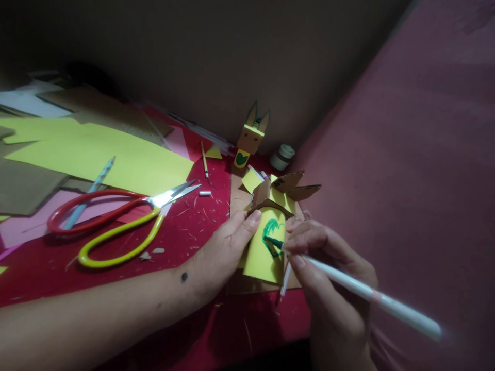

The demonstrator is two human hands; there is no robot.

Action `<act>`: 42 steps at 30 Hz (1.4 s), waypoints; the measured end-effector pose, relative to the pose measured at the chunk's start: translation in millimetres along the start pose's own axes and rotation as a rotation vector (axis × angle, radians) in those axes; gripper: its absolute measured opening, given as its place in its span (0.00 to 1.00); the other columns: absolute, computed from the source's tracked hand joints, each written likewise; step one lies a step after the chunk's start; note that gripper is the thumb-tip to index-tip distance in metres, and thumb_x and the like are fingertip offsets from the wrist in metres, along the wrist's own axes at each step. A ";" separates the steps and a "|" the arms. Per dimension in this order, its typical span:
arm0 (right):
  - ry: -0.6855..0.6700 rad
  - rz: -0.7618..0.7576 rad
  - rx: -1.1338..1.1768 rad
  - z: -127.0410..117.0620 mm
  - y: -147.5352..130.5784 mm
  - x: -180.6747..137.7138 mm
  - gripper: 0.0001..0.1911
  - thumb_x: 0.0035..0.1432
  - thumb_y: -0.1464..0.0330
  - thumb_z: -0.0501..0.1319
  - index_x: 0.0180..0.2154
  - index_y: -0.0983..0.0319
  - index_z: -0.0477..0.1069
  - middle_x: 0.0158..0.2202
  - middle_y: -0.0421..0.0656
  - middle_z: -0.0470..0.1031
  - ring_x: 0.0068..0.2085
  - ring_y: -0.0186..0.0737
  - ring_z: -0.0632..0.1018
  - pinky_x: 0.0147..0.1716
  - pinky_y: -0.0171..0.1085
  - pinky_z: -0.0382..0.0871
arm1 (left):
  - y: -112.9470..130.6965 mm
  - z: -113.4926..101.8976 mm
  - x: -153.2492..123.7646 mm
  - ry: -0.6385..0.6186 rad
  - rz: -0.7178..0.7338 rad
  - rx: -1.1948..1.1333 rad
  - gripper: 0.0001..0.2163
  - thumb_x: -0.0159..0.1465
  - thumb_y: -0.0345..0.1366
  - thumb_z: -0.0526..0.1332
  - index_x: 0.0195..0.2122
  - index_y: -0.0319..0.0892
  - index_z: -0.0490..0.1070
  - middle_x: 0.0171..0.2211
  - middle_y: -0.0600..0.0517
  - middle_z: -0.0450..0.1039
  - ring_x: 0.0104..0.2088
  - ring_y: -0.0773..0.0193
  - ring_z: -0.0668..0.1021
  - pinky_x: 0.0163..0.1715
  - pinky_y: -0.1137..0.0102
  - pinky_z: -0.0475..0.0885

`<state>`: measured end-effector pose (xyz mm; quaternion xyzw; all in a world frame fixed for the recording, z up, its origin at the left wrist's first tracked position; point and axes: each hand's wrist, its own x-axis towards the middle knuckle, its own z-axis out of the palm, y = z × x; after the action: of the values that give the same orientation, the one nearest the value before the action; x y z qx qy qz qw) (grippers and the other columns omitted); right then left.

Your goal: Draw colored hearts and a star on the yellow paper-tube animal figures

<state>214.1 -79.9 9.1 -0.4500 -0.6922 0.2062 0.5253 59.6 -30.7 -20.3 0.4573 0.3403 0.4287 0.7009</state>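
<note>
A yellow paper figure (257, 263) with a brown cardboard head and ears lies on a piece of cardboard (240, 286). My left hand (232, 242) grips it from the left, thumb on the yellow paper near the head. On the yellow front is a green heart outline (273, 226), partly coloured in. My right hand (328, 273) is closed around a white marker (348, 281), whose green tip touches the heart. Behind stands a similar cardboard figure (251, 139) with upright ears and a filled green heart.
Large scissors (154, 206) with red and yellow handles lie partly open at left, over a light blue pencil (91, 193). Yellow paper sheets (104, 149) and cardboard cover the back left. A small white roll or jar (282, 157) stands near the wall. Paper scraps dot the red tabletop (185, 242).
</note>
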 end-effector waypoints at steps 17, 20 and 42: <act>0.097 -0.057 0.316 7.1 12.9 5.9 0.06 0.57 0.73 0.64 0.35 0.58 0.79 0.31 0.39 0.77 0.40 0.42 0.78 0.59 0.49 0.64 | -4.4 -7.3 1.5 0.013 -0.007 -0.060 0.22 0.67 0.55 0.58 0.49 0.42 0.74 0.44 0.44 0.81 0.45 0.50 0.80 0.44 0.60 0.74; 0.066 -0.049 0.436 10.1 15.5 9.7 0.03 0.58 0.69 0.66 0.34 0.57 0.79 0.28 0.38 0.77 0.34 0.39 0.76 0.59 0.52 0.64 | -0.1 -12.4 2.1 0.048 0.037 -0.076 0.19 0.67 0.53 0.59 0.46 0.42 0.74 0.41 0.46 0.81 0.41 0.54 0.80 0.41 0.63 0.74; -0.108 -0.053 0.543 76.0 38.9 62.3 0.02 0.59 0.68 0.65 0.36 0.57 0.75 0.30 0.37 0.77 0.33 0.38 0.79 0.48 0.45 0.74 | 31.6 -60.3 14.8 0.284 0.371 -0.109 0.09 0.64 0.40 0.64 0.37 0.39 0.76 0.34 0.49 0.80 0.35 0.59 0.79 0.39 0.66 0.75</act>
<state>157.9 6.5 -14.2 -0.2626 -0.6502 0.3941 0.5941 4.0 10.6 -13.2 0.4087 0.3218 0.6279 0.5789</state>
